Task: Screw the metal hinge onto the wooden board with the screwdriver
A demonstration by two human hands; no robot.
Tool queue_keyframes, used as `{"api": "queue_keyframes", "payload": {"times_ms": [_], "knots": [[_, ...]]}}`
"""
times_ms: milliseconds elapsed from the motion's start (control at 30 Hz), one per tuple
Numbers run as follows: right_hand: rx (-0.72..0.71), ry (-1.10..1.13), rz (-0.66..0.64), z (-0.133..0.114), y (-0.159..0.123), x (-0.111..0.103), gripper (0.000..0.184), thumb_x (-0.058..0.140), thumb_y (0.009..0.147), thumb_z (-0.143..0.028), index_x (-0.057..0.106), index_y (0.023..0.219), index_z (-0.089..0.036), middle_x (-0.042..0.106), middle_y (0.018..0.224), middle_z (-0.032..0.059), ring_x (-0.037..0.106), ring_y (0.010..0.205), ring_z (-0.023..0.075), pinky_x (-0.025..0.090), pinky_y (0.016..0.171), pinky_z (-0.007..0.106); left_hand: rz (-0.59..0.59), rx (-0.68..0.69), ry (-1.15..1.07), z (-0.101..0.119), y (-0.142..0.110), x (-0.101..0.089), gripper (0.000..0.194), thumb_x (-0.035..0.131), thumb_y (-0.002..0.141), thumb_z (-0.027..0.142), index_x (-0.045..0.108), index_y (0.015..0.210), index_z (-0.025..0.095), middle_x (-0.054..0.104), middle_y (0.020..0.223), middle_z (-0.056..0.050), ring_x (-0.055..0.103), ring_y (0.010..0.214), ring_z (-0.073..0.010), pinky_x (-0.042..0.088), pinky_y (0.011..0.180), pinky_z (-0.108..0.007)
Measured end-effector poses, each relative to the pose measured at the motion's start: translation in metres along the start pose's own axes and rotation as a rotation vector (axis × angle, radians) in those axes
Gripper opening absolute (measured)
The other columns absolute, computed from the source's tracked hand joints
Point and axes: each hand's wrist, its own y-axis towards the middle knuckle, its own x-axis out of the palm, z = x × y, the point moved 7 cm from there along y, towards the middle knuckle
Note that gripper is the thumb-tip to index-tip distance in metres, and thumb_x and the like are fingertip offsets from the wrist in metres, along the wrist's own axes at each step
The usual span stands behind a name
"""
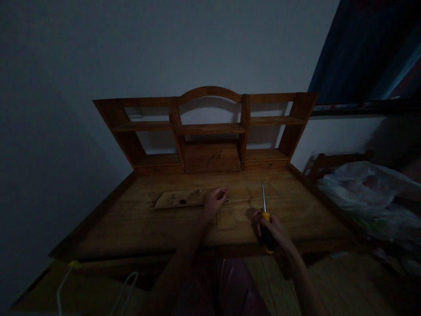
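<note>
My right hand (271,229) is wrapped round the black and yellow handle of a screwdriver (263,199), whose metal shaft points away from me above the wooden desk (138,228). Over the middle of the desk, the fingers of my left hand (215,201) are curled together in a pinch. A small shiny metal piece (226,199) shows at its fingertips, too dim to name. Beside and partly behind this hand lies a long strip of thin wood or board (179,199) with a torn, stained surface. A small squarish flat piece (226,218) lies just below the left hand.
A wooden shelf unit (210,128) stands along the back of the desk, against the wall. To the right, beyond the desk's edge, is a pile of clear plastic bags (365,184). A white cord (126,287) hangs at the lower left. The room is dark.
</note>
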Motion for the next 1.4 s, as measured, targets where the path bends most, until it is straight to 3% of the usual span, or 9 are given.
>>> {"api": "queue_keyframes", "payload": {"times_ms": [333,633,767,933,1100,1233,1333,1400], "knots": [[-0.016,-0.017,0.019,-0.014,-0.004,0.006,0.025,0.057,0.086,-0.043,0.052,0.095,-0.020,0.057,0.053,-0.0036,0.050,0.046,0.0139,0.039,0.047,0.024,-0.004,0.034,0.107,0.003,-0.007,-0.001,0.018,0.060,0.091,0.028,0.072,0.104,0.024,0.074,0.101,-0.003,0.069,0.094,-0.0165,0.053,0.089,-0.031],[0.049,-0.017,0.069,0.002,-0.002,-0.003,0.033,0.062,0.081,-0.046,0.054,0.100,-0.020,0.058,0.056,-0.0041,0.051,0.047,0.0142,0.041,0.047,0.025,-0.040,0.116,0.176,0.009,-0.007,0.000,0.013,0.063,0.090,0.026,0.074,0.096,0.024,0.075,0.096,-0.002,0.068,0.093,-0.0168,0.053,0.087,-0.031],[0.067,-0.046,0.082,0.005,-0.001,-0.003,0.032,0.060,0.082,-0.052,0.055,0.084,-0.020,0.057,0.050,-0.0022,0.049,0.044,0.0141,0.039,0.046,0.025,-0.064,0.165,0.183,0.010,-0.007,0.002,0.013,0.062,0.091,0.025,0.074,0.096,0.024,0.074,0.093,-0.002,0.066,0.091,-0.0166,0.052,0.084,-0.030],[0.116,-0.122,0.041,-0.005,0.000,0.003,0.047,0.052,0.085,-0.063,0.050,0.065,-0.020,0.056,0.050,0.0017,0.055,0.048,0.0153,0.042,0.048,0.025,-0.054,0.153,0.183,0.008,-0.007,0.003,0.011,0.064,0.090,0.025,0.074,0.094,0.024,0.073,0.093,-0.002,0.065,0.092,-0.0172,0.052,0.086,-0.031],[0.102,-0.530,0.032,-0.054,0.017,-0.026,0.043,0.059,0.081,-0.063,0.053,0.087,-0.021,0.054,0.057,-0.0039,0.047,0.043,0.0114,0.036,0.041,0.023,-0.008,0.098,0.121,0.003,-0.006,0.002,0.018,0.067,0.086,0.024,0.071,0.104,0.024,0.072,0.097,-0.002,0.067,0.089,-0.0155,0.053,0.085,-0.030],[0.041,-0.847,-0.209,-0.114,0.043,-0.048,0.043,0.070,0.075,-0.050,0.054,0.101,-0.020,0.061,0.074,-0.0007,0.051,0.052,0.0112,0.037,0.043,0.021,-0.036,0.108,0.132,0.004,-0.006,0.002,0.014,0.071,0.084,0.027,0.072,0.098,0.023,0.072,0.095,-0.002,0.066,0.090,-0.0160,0.053,0.085,-0.030],[-0.097,-0.991,-0.251,-0.168,0.065,-0.053,0.041,0.078,0.067,-0.039,0.061,0.098,-0.018,0.065,0.085,0.0029,0.058,0.065,0.0125,0.043,0.053,0.021,-0.061,0.130,0.160,0.006,-0.006,0.002,0.014,0.075,0.081,0.030,0.072,0.092,0.022,0.072,0.093,-0.002,0.066,0.091,-0.0175,0.052,0.085,-0.030],[-0.105,-0.985,-0.283,-0.192,0.079,-0.047,0.040,0.076,0.070,-0.043,0.064,0.097,-0.018,0.065,0.080,0.0023,0.054,0.054,0.0103,0.040,0.046,0.021,-0.063,0.121,0.166,0.006,-0.006,0.002,0.016,0.076,0.079,0.031,0.072,0.092,0.022,0.071,0.093,-0.003,0.066,0.091,-0.0180,0.053,0.085,-0.031]]}}
